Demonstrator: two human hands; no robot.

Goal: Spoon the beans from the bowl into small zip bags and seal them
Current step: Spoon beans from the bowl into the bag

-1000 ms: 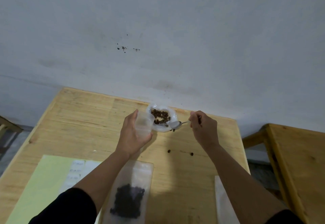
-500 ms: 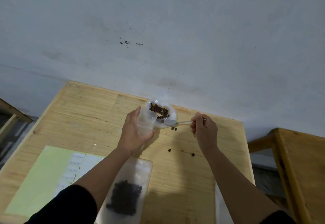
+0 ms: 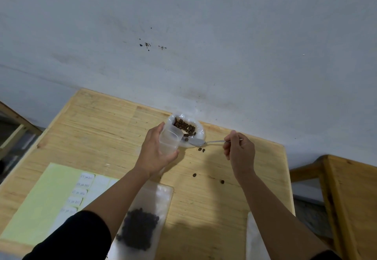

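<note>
A white bowl (image 3: 201, 132) with brown beans (image 3: 186, 127) sits at the table's far edge by the wall. My left hand (image 3: 154, 153) holds a small clear zip bag (image 3: 169, 142) open and upright just left of the bowl. My right hand (image 3: 239, 153) grips the handle of a metal spoon (image 3: 196, 142), whose head rests at the bowl's near rim; it looks empty. A filled zip bag (image 3: 142, 225) with dark beans lies flat near me, partly under my left forearm.
Several loose beans (image 3: 201, 149) lie on the wooden table (image 3: 98, 129). A pale green sheet with white date labels (image 3: 80, 192) lies at the near left. Another clear bag (image 3: 255, 239) sits at the near right. A second wooden table (image 3: 350, 194) stands to the right.
The spoon head has slid from the bowl's edge toward its near rim beside the bag. The view has tilted slightly; both hands stay by the bowl.
</note>
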